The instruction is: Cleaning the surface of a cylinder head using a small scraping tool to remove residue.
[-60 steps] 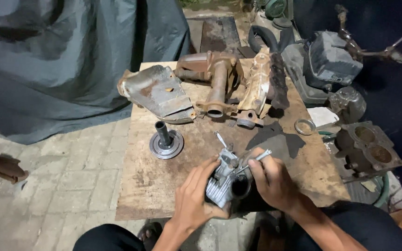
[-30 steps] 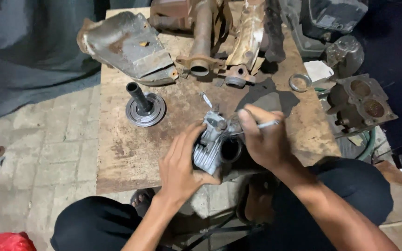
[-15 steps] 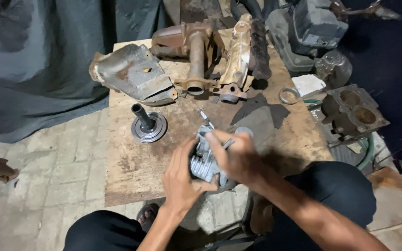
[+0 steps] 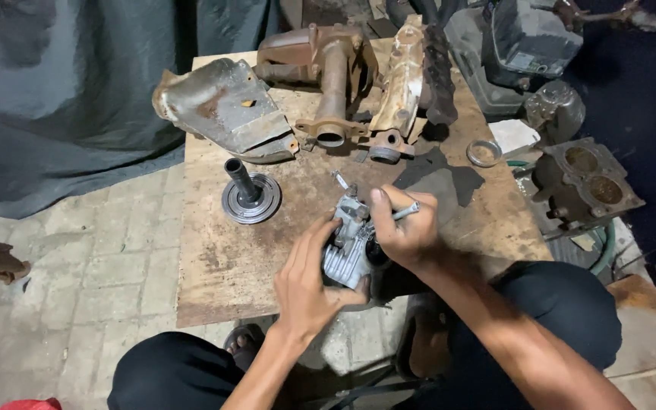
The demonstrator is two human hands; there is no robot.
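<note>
Setting: worn, stained wooden board [image 4: 222,266] used as a low bench, over grey paving, with a dark tarp [image 4: 55,99] filling the upper left of the frame.
Held part: small silver finned metal casting [image 4: 345,250], lower centre of the frame at the board's near edge; its long axis runs from lower left up toward upper right, a thin pin sticking out at its upper end.
Left hand: left hand [image 4: 307,285] lies below and left of the casting, fingers curled up around its lower side, gripping it from beneath.
Right hand: right hand [image 4: 408,231] lies right of the casting and touching it, thumb pressed against the top, fingers closed on a slim metal tool [image 4: 406,212] that points toward the right of the frame.
Key relation: both hands meet on the casting; the left one carries it from below, the right one comes in from the right and above, so the tool hand is the one nearer the casting's upper end.
Nearby, left: dark round flanged hub [image 4: 250,196] with an upright shaft, well apart from the hands, centre left.
Nearby, top: rusty bent pipe section [image 4: 332,83] and a dented grey metal cover [image 4: 218,106] along the board's far edge.
Nearby, right: loose metal ring [image 4: 484,153] near the board's upper right corner; beyond it a two-bore block [image 4: 590,178] off the board.
</note>
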